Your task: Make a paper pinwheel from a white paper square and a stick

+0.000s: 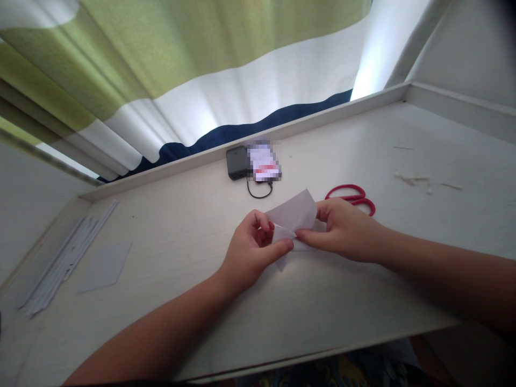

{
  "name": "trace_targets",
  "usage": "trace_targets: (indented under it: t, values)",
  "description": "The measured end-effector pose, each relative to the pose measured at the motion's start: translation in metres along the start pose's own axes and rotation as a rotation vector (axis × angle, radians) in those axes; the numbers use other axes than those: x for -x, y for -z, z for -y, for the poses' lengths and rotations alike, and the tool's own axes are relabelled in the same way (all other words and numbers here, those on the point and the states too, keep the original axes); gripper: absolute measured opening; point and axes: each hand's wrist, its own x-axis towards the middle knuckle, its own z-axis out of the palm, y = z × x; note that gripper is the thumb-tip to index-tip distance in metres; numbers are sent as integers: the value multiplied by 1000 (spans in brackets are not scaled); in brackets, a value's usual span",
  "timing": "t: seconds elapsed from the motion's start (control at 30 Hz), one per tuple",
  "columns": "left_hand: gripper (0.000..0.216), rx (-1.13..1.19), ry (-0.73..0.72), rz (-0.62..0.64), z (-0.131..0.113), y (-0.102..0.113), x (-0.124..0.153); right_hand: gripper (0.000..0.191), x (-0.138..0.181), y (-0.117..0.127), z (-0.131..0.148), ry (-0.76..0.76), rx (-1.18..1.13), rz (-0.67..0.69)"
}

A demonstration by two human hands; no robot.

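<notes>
A small folded sheet of white paper (293, 213) is held just above the white desk (193, 236), between both hands. My left hand (252, 251) pinches its near left part, thumb stretched over the fold. My right hand (347, 230) grips the right side, fingers closed on the paper. Red-handled scissors (351, 196) lie on the desk right behind my right hand, partly hidden by it.
A dark power bank (237, 162) with a cable and a blurred card (264, 163) lie near the back rim. A flat paper sheet (105, 265) and several paper strips (66, 260) lie at the left. Paper scraps (413, 179) are scattered at the right. A striped curtain hangs behind.
</notes>
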Motion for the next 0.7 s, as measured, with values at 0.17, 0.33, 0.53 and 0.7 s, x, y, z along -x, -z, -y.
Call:
trace_targets:
  t: [0.17, 0.33, 0.53, 0.7]
  values:
    - [48, 24, 53, -26, 0, 1, 0, 22, 2, 0, 2, 19, 14, -2]
    - [48, 40, 74, -18, 3, 3, -1, 21, 3, -1, 2, 13, 29, 12]
    - [51, 76, 94, 12, 2, 0, 0, 16, 3, -1, 1, 18, 29, 10]
    - [50, 49, 104, 13, 1, 1, 1, 17, 2, 1, 0, 13, 24, 16]
